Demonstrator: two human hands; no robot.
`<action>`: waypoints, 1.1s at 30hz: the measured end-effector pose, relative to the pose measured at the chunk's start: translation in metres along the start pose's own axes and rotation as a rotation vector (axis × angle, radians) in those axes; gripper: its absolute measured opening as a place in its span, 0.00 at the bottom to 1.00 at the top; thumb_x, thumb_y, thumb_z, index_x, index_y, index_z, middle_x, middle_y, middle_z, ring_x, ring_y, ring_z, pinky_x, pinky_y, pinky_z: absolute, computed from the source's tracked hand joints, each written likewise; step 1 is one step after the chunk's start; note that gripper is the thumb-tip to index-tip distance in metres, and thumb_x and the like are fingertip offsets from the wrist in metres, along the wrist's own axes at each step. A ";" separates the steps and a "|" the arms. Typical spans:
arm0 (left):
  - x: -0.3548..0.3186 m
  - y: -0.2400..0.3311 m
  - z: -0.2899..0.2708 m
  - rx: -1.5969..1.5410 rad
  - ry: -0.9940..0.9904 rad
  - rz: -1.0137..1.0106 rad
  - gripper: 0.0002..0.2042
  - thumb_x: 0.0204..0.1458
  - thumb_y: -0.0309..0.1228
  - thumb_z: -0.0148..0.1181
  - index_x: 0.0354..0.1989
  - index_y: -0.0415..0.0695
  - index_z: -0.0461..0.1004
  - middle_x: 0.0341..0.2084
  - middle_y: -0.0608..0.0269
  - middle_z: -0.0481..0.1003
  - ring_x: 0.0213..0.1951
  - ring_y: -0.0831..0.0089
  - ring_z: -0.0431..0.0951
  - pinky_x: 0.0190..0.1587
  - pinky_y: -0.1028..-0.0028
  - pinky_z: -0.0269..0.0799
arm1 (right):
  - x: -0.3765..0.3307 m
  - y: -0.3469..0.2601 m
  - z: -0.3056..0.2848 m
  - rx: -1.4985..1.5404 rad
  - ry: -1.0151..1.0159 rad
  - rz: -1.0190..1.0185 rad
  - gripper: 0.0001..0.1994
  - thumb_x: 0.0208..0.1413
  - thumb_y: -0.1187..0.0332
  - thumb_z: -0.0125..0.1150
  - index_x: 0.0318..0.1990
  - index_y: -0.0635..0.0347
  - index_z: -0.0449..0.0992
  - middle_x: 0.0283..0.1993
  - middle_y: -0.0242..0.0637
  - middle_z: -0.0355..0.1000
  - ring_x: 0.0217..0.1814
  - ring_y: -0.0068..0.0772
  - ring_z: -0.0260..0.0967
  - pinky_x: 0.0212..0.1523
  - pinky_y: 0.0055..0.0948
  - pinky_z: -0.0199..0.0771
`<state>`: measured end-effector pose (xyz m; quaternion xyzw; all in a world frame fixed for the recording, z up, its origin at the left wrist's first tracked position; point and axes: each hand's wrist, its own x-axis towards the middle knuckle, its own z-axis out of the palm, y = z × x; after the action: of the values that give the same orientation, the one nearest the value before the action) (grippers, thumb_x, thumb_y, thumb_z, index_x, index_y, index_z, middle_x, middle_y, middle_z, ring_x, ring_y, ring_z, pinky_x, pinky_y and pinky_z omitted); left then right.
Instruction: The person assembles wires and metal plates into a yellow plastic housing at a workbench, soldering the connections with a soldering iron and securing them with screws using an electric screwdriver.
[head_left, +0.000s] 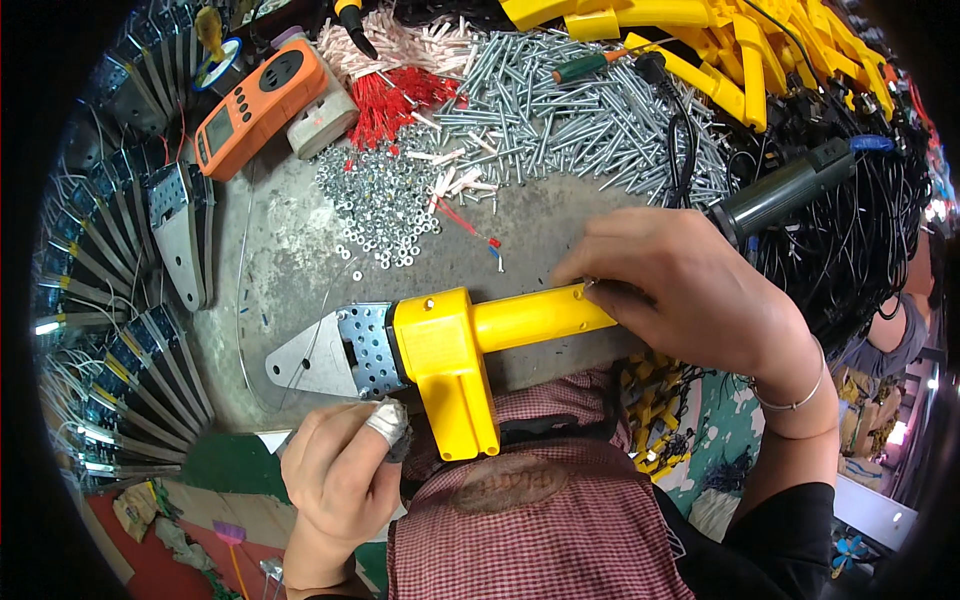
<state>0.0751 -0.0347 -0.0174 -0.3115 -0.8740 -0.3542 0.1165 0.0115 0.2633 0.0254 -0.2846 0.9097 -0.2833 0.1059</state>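
Keep your left hand [335,480] pinching the yellow tool [450,345] beneath its metal plate [320,355]; your right hand [690,295], closed over the handle end, should stay square.

- yellow tool body [470,345] with a silvery, hole-dotted plate [330,352]
- orange meter [258,108], dark screen
- red wire ends [395,100] (pale pink ones [415,45] beside)
- red-and-white checked apron [540,510]

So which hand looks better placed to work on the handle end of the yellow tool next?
Probably the right hand: its fingertips already pinch at the handle end of the yellow tool. The left hand, one finger taped, sits below the metal plate near the tool's head, seemingly steadying it.
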 end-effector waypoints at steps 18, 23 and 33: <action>0.021 -0.002 0.000 0.050 -0.038 0.016 0.22 0.33 0.12 0.58 0.43 0.37 0.73 0.32 0.49 0.74 0.30 0.54 0.76 0.33 0.64 0.72 | -0.002 0.001 -0.006 -0.032 0.011 0.009 0.08 0.45 0.80 0.58 0.35 0.63 0.75 0.30 0.40 0.68 0.33 0.47 0.70 0.34 0.36 0.71; 0.067 -0.008 0.012 -0.061 -0.079 0.019 0.22 0.33 0.13 0.54 0.43 0.36 0.75 0.33 0.48 0.76 0.33 0.52 0.76 0.38 0.62 0.74 | -0.022 -0.010 -0.010 0.074 0.233 0.098 0.12 0.42 0.83 0.62 0.38 0.65 0.77 0.30 0.38 0.72 0.31 0.36 0.72 0.32 0.31 0.71; 0.147 -0.033 0.066 -0.286 -0.464 -0.048 0.20 0.43 0.15 0.44 0.47 0.35 0.71 0.43 0.44 0.75 0.48 0.49 0.75 0.54 0.62 0.68 | -0.045 -0.005 0.041 -0.180 0.405 -0.176 0.13 0.38 0.74 0.64 0.36 0.61 0.76 0.33 0.35 0.70 0.31 0.34 0.70 0.30 0.28 0.76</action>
<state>-0.0587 0.0600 -0.0209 -0.3765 -0.8257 -0.3959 -0.1405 0.0646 0.2672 -0.0037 -0.3085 0.9056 -0.2605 -0.1296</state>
